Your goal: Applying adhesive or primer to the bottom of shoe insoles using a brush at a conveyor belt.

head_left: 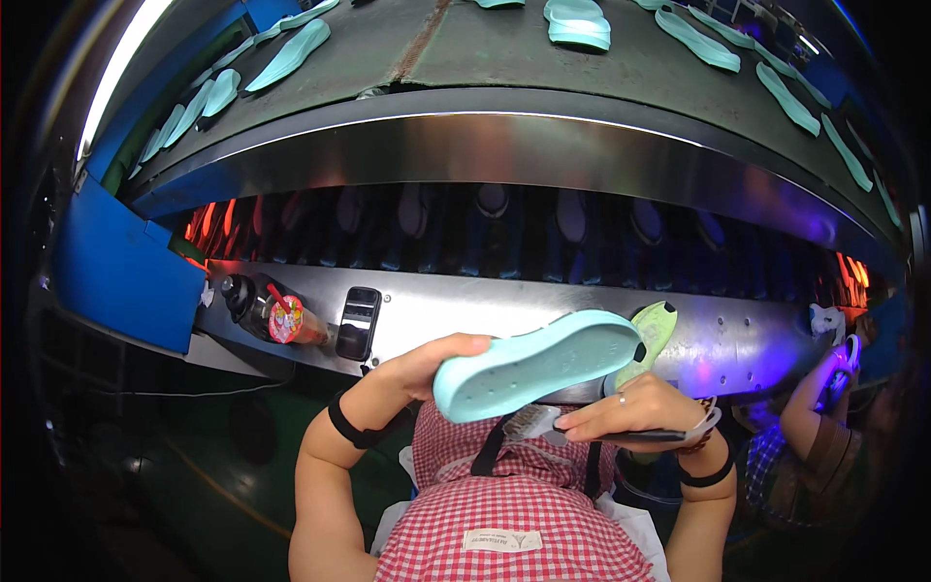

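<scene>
My left fingers (470,343) clamp the pale-blue sole (538,363) at one end — presumably leaving the rest clear for the brush (530,422) my right fingers (588,419) grip.

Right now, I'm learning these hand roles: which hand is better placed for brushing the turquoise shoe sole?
Probably the right hand: it holds the brush, whose head is close to the turquoise shoe sole, while the left hand is busy holding the sole's left end.

On the red-and-white checked cloth apron (485,500) there is 1 white rectangular fabric label (501,540) with small dark lettering and emblem; faint marks on the pale turquoise curved sole (519,373) cannot be read
</scene>
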The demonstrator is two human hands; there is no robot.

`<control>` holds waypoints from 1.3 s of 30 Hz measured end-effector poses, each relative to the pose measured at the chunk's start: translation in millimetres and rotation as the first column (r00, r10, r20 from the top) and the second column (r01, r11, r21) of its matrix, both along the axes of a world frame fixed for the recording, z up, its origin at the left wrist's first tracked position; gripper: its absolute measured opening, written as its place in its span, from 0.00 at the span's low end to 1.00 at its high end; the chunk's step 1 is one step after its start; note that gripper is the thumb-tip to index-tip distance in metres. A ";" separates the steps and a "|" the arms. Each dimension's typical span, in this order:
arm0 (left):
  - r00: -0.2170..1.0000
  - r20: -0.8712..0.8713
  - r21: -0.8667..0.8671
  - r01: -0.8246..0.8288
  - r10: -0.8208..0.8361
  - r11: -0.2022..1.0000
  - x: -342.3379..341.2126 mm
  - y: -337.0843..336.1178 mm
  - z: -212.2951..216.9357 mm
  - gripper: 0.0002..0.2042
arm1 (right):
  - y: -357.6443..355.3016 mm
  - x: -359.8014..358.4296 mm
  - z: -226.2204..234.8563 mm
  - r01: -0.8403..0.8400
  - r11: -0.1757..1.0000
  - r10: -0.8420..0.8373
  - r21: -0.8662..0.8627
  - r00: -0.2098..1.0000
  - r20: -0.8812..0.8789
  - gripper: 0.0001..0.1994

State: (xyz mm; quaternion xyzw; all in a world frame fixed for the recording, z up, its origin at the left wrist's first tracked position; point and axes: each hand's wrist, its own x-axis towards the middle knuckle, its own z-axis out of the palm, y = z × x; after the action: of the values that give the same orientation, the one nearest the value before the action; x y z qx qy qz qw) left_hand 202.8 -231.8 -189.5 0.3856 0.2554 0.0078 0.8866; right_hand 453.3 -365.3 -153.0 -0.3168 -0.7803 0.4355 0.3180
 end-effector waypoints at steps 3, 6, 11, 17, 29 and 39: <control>0.998 -0.023 -0.043 -0.060 0.059 0.997 -8.4 3.1 3.1 0.29 | 2.2 -0.3 -10.8 0.264 0.964 -0.258 0.035 0.958 -0.124 0.12; 0.985 0.105 0.148 -0.150 0.136 0.977 -16.6 -5.0 17.0 0.29 | -1.9 -1.9 -13.0 0.198 0.980 -0.197 -0.005 0.973 -0.124 0.12; 0.871 -0.179 0.236 -0.413 0.457 0.880 -20.7 -25.0 42.3 0.29 | -3.6 -0.6 -14.7 0.401 0.911 -0.412 -0.093 0.893 -0.180 0.11; 0.868 0.104 0.490 -0.470 0.485 0.735 -27.1 -15.4 3.2 0.25 | -21.2 -10.8 -14.1 0.299 0.941 -0.324 -0.157 0.931 -0.168 0.11; 0.752 0.214 -0.500 -0.464 0.623 0.732 53.1 -38.2 -67.5 0.42 | 15.6 -46.3 -63.9 0.692 0.709 -0.702 -0.133 0.679 -0.215 0.10; 0.613 0.221 -0.361 -0.671 0.759 0.647 40.5 -33.1 -53.4 0.41 | -2.1 -37.2 -31.5 0.364 0.928 -0.372 -0.076 0.911 -0.181 0.09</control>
State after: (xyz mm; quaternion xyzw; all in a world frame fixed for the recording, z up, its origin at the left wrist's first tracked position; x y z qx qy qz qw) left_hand 243.4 -264.9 -242.9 0.1311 0.2242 0.4012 0.8784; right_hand 416.1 -367.4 -184.5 -0.4208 -0.6633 0.4123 0.4615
